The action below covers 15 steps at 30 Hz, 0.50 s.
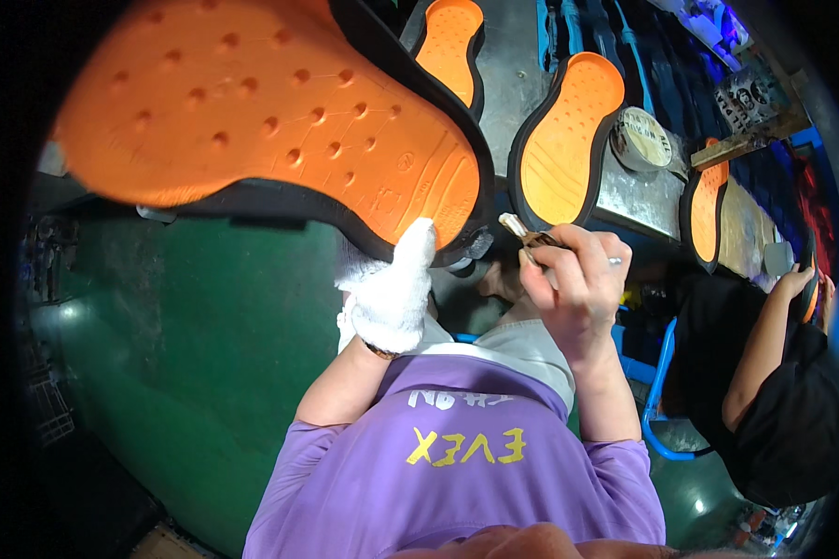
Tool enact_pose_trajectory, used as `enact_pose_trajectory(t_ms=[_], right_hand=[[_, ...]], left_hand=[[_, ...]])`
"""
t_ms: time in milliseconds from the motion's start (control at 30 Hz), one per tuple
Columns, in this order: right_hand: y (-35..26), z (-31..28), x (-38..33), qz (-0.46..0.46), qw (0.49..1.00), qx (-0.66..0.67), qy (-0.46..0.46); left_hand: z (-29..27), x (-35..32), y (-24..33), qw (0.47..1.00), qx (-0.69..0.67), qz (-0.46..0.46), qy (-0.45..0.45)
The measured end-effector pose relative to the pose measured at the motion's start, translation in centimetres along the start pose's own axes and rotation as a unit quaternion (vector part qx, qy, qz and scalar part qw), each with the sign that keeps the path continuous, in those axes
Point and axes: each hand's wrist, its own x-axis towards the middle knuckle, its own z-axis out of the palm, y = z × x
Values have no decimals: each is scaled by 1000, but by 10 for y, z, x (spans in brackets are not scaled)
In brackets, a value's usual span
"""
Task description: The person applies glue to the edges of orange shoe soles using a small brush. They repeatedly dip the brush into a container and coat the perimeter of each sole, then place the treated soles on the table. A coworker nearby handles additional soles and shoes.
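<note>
**Head view: a gloved hand holds up an orange sole while the other grips a small brush**

My left hand (389, 293), in a white cotton glove, is closed on the edge of a large orange shoe sole (261, 112) with a black rim, thumb pressed up against its underside. The sole fills the upper left of the picture, held close to my face, its dimpled orange face toward me.

My right hand (573, 279) is bare and curled tight around a small brush (522, 231), whose pale tip points toward the sole's near end, just beside it.

Beyond, three more orange soles (569, 140) stand on a grey metal bench (639, 196) beside a round tin (643, 138). At the right, another person (774, 391) in black works on a sole.
</note>
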Motion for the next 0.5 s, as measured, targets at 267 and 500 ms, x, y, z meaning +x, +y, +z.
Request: enact_pose_trajectory(t_ms=[267, 500], right_hand=[[40, -24, -6, 91, 991, 18, 98], [93, -44, 4, 150, 978, -40, 140]], left_hand=[[18, 104, -27, 990, 49, 123, -57], [67, 182, -56, 968, 211, 14, -137]])
